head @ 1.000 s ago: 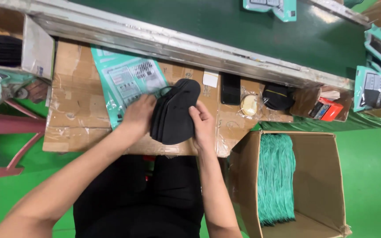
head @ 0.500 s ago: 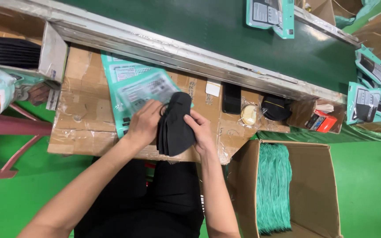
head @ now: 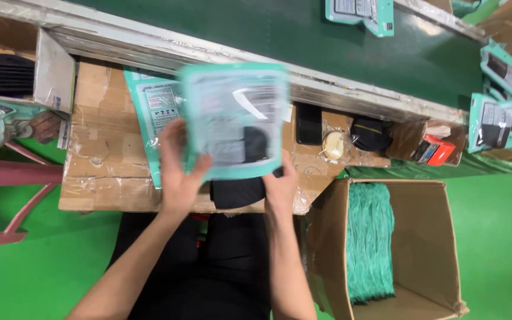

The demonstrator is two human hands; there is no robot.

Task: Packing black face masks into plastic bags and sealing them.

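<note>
Gripping teal pouch (head: 235,121), both hands (head: 179,178) raised

A cardboard-topped bench (head: 102,160) fills the middle left of the frame, with a conveyor belt (head: 303,41) running behind it across the top. At centre, a flat pouch (head: 235,118) is held above the bench between the left hand (head: 179,172) and the right hand (head: 280,186), with a folded item (head: 238,191) beneath its lower edge. More pouches (head: 155,106) lie on the bench just left of it. An open box (head: 434,249) stands at lower right, holding a stack of pouches (head: 370,237).
</note>
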